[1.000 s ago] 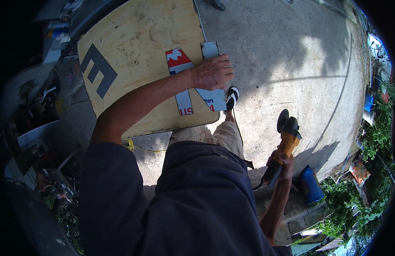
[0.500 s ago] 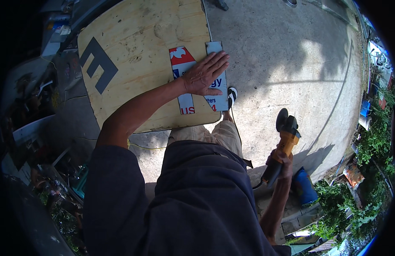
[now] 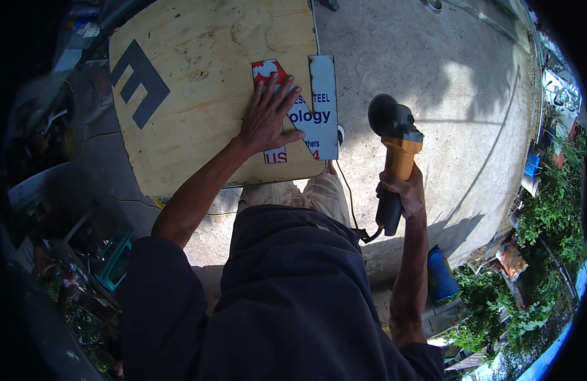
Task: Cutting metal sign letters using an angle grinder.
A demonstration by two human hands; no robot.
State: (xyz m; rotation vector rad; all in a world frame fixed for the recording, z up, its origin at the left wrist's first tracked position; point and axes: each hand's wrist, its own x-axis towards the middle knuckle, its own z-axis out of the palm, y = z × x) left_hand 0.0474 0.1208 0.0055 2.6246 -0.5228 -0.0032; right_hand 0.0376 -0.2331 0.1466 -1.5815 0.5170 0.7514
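Note:
My left hand (image 3: pixel 268 117) lies flat with its fingers spread on a printed sheet cut into a letter shape (image 3: pixel 324 127), white with red and blue print. The hand covers part of its left leg and middle. This piece rests at the right edge of a wooden tabletop (image 3: pixel 198 120), its right leg jutting past the edge. My right hand (image 3: pixel 404 190) grips an orange and black angle grinder (image 3: pixel 401 155) by its body. The grinder is held in the air to the right of the table, its round disc (image 3: pixel 383 114) pointing up and away from me.
A dark grey three-pronged cut piece (image 3: pixel 141 86) lies on the table's left part. The grinder's black cord (image 3: pixel 347 193) hangs beside my legs. Concrete floor (image 3: pixel 452 152) spreads to the right. A blue bag-like object (image 3: pixel 442 273) and plants (image 3: pixel 547 216) stand at the lower right.
My left hand has slid left across the cut sheet, uncovering its right leg. My right hand has raised the grinder up and to the left, nearer the table.

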